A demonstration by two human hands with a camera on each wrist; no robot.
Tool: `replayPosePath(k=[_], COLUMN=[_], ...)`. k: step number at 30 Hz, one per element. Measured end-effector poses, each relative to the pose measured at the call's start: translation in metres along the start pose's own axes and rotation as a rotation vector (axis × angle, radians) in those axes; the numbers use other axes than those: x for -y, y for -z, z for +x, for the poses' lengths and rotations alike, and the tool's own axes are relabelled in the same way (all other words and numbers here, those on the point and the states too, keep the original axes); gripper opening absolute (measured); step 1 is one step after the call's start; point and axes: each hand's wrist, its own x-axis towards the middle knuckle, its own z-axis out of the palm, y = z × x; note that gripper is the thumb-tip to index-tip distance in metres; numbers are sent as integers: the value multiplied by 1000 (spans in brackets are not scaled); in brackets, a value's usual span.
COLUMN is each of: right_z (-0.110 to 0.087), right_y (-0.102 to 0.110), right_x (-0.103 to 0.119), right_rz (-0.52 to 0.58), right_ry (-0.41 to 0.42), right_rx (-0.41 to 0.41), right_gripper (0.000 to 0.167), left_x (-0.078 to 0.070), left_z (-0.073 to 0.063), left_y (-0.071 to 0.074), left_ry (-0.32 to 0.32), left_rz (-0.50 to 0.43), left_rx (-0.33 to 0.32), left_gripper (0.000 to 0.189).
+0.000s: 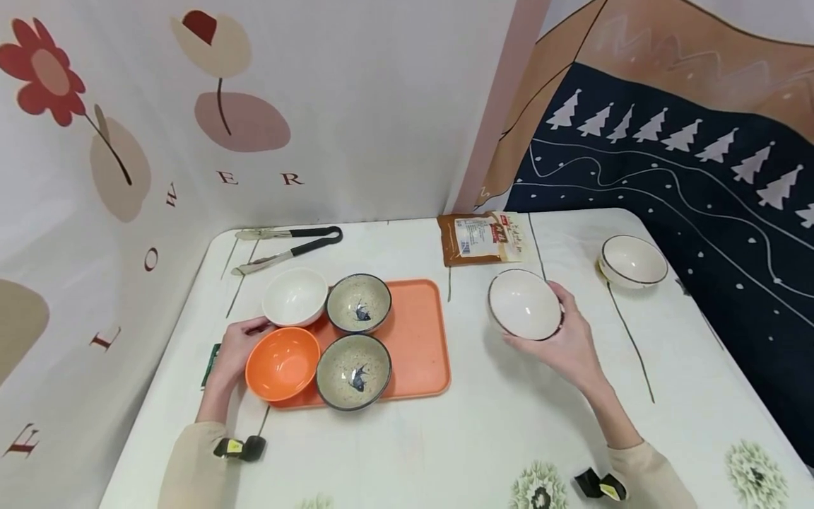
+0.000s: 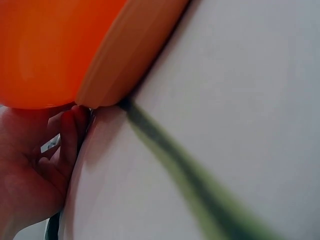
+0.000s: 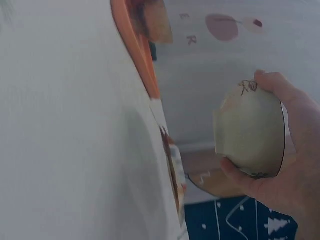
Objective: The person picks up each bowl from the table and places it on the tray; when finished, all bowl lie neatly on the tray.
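My right hand (image 1: pixel 575 346) grips a white bowl with a thin dark rim (image 1: pixel 525 305), thumb and fingers spread around its side. In the right wrist view this bowl (image 3: pixel 250 130) is clear of the table, its foot and small painted marks showing. At the far left, my left hand (image 1: pixel 237 350) is at the left edge of an orange tray (image 1: pixel 416 339), its curled fingers (image 2: pixel 67 135) against the tray's edge, partly hidden by an orange bowl (image 1: pixel 282 364). On the tray also stand a plain white bowl (image 1: pixel 295 297) and two speckled fish-pattern bowls (image 1: pixel 359 304).
Black-handled tongs (image 1: pixel 292 247) lie behind the tray. A brown and white food packet (image 1: pixel 481 238) lies at the table's back edge. Another dark-rimmed white bowl (image 1: pixel 633 261) stands at the back right. Printed cloth hangs behind the table.
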Motion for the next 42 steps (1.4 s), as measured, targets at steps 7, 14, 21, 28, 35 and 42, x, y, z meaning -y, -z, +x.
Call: replayPosePath(k=[7,14,21,28,35,42], right_z=[0,-5,-8,-10,-12,-14], right_y=[-33,-61,-83,-96,-100,-101], right_x=[8,15,15,10,9,12], right_rz=[21,39,27,6,-15,-31], right_ry=[188,318,377,387,391,388], right_rx=[157,307,412,444,461,484], right_gripper=[114,116,118,119,120,121], left_x=[1,1,0,-1,-2,0], left_z=[0,0,-1,0,1,1], left_y=[0,-2,-2,-3,-2,-2], left_ry=[-3,-8,-15,-3,6,-1], left_rz=[-4,19,5,13,16,2], left_rx=[-10,-26,-16,-19,-19,-19], left_gripper=[48,47,47,46,46,46])
